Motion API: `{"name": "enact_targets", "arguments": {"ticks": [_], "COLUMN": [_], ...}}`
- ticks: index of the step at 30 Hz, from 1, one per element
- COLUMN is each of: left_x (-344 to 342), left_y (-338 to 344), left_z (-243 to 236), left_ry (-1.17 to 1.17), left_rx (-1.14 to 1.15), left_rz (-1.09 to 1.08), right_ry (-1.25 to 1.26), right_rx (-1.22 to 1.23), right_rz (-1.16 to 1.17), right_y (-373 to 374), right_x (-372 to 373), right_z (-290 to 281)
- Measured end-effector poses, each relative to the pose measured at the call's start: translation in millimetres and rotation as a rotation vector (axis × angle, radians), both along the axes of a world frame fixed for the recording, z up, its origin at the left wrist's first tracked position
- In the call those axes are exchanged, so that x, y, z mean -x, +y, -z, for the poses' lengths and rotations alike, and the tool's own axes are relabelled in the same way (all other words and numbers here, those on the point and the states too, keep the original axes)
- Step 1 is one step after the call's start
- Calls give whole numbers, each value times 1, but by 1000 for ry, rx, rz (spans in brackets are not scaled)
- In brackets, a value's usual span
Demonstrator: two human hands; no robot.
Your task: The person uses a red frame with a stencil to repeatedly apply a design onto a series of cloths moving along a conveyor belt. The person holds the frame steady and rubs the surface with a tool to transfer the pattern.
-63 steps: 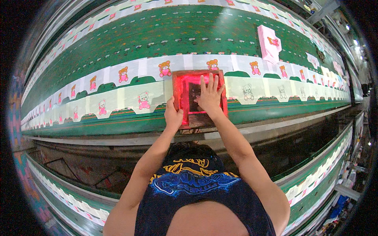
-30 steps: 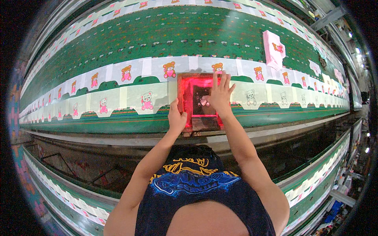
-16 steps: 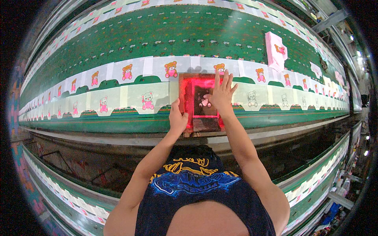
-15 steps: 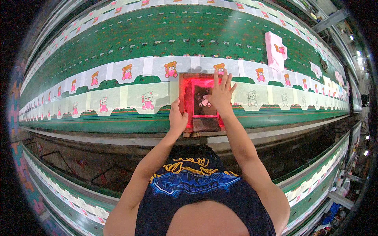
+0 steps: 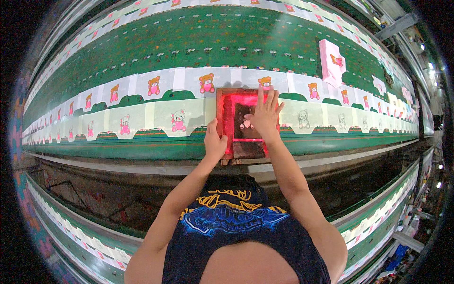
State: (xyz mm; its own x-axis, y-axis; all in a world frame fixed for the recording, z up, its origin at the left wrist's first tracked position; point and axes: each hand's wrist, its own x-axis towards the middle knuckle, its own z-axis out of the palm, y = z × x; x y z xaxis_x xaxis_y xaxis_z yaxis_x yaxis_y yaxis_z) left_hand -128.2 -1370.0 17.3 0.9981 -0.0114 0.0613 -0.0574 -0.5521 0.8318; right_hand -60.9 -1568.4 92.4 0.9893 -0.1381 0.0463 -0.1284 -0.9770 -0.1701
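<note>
Grip of left hand (image 5: 215,141) half-curled on frame (image 5: 226,105)

Two hands are in view at the centre of the frame: one left hand (image 5: 216,143) and one right hand (image 5: 267,115). They share one red-stained wooden frame (image 5: 220,110). One green counter (image 5: 156,57) spans the picture. Across its nearer part run two rows of pieces, one white row (image 5: 189,89) and one pale yellow row (image 5: 161,115). At least eight brown bear prints (image 5: 206,83) can be told apart on the first. The second shows at least four pink-and-white bear prints (image 5: 178,121) leftward and three outline bear prints (image 5: 303,119) rightward; those beyond are too small to count. One pink bundle (image 5: 328,71) lies at upper right.
</note>
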Motion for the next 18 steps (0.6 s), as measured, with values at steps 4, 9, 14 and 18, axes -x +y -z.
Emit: {"name": "enact_targets", "arguments": {"ticks": [4, 9, 14, 18], "left_x": [-1, 0, -2, -1], "left_y": [-2, -1, -1, -1], "left_z": [2, 2, 1, 3], "left_ry": [-5, 3, -3, -9], "left_rx": [-15, -19, 15, -11], "left_rz": [-7, 0, 4, -2], "right_ry": [-16, 37, -76, -199], "right_rx": [-21, 24, -80, -368], "right_rz": [4, -65, 52, -66], "right_y": [-3, 5, -6, -28], "right_x": [5, 15, 11, 31], "right_z": [-11, 5, -20, -29]}}
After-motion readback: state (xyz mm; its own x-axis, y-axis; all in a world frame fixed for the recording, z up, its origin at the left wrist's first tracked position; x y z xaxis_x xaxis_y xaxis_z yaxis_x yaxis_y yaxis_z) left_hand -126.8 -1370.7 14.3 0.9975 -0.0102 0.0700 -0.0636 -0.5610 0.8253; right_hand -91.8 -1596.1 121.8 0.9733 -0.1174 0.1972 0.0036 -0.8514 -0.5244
